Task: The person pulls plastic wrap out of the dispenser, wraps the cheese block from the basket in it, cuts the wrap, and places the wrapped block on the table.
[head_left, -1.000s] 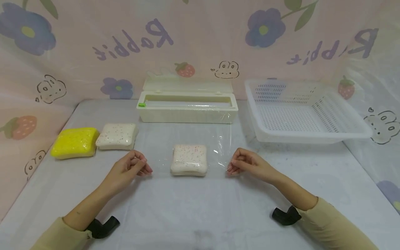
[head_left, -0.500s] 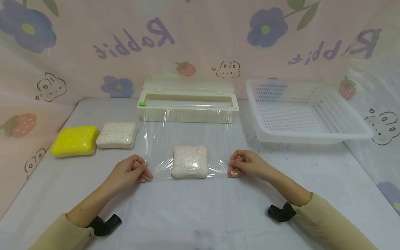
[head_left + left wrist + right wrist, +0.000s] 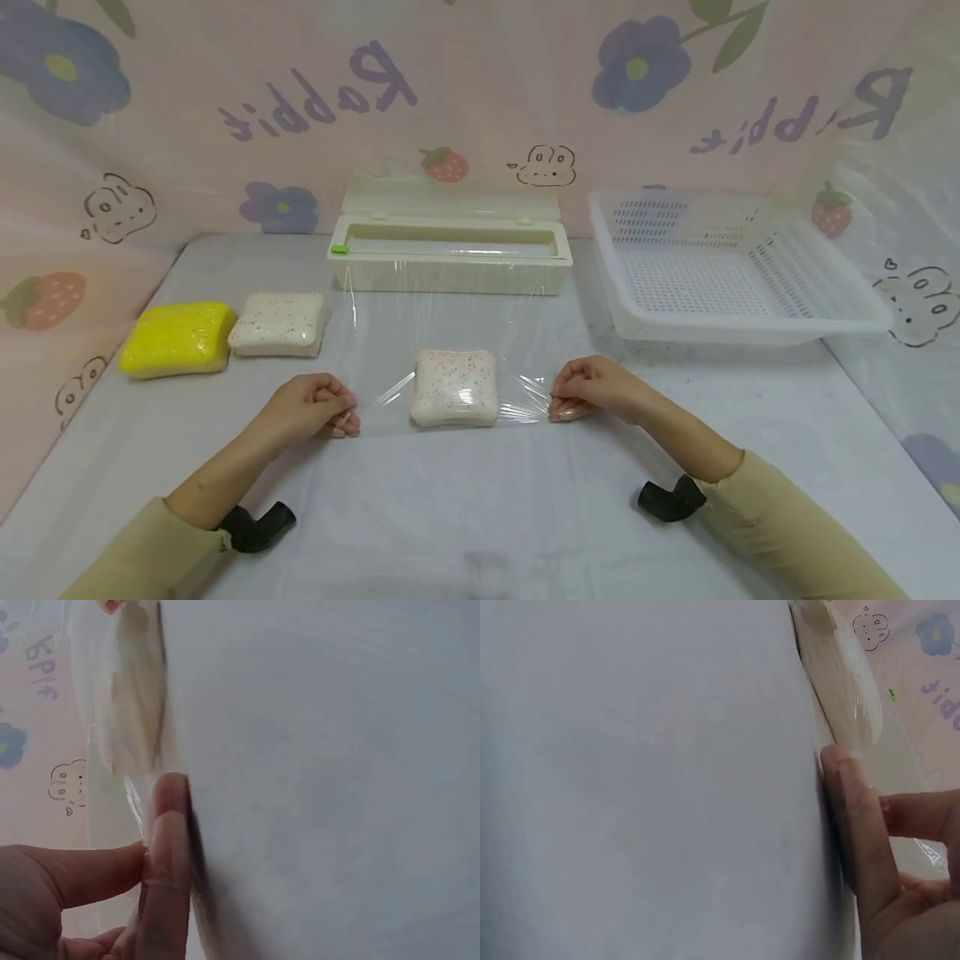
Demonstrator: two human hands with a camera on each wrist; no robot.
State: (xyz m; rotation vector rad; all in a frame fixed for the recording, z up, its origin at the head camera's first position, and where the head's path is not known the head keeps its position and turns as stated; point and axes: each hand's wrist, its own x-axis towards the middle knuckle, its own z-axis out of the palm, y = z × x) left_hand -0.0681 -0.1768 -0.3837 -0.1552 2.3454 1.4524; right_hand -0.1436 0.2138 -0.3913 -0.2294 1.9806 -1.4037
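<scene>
A sheet of clear cling film (image 3: 386,333) runs from the cream dispenser box (image 3: 450,275) down over a white speckled block, like a bar of soap (image 3: 455,387). My left hand (image 3: 315,406) pinches the film's near left corner between thumb and fingers, close to the tabletop. On the other side my right hand (image 3: 588,389) pinches the near right corner. Creases fan out in the film from the block toward both hands. In the left wrist view the thumb presses the film against the fingers (image 3: 166,862); the right wrist view shows a similar pinch with the fingers (image 3: 862,825).
At the left lie a yellow block (image 3: 177,339) and a second white speckled block (image 3: 279,323), side by side. The dispenser's lid (image 3: 450,202) stands raised, with a green slider (image 3: 340,249) at its left end. A white perforated basket (image 3: 750,325) stands at back right.
The film has come down over the white block and drawn taut with creases. My left hand has shifted slightly toward me; the right hand stays almost in place.
</scene>
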